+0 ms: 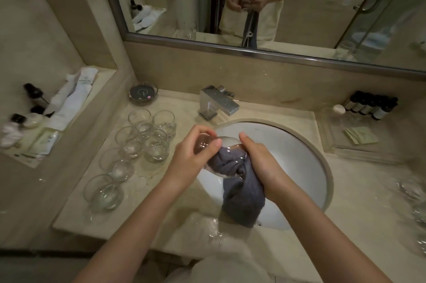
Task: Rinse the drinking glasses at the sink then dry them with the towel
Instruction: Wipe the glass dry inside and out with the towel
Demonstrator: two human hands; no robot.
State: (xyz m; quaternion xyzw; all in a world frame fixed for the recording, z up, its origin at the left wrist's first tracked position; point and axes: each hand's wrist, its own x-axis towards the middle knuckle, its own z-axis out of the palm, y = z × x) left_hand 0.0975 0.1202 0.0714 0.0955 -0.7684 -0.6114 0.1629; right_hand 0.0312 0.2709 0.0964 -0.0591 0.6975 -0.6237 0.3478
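Beige marble counter (161, 232) w/ sink (299, 156), mirror (299, 29).

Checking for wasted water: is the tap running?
Off, it seems: no stream falls from the faucet into the sink.

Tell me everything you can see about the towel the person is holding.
The towel is a dark grey-blue cloth with a soft, terry-like look. Its upper end is stuffed into the clear glass, where it shows bunched through the wall. The rest hangs down in a thick fold over the white sink. The right hand grips it at the glass's mouth, while the left hand holds the glass by its base. In the mirror, a small loop shows at its hanging end.
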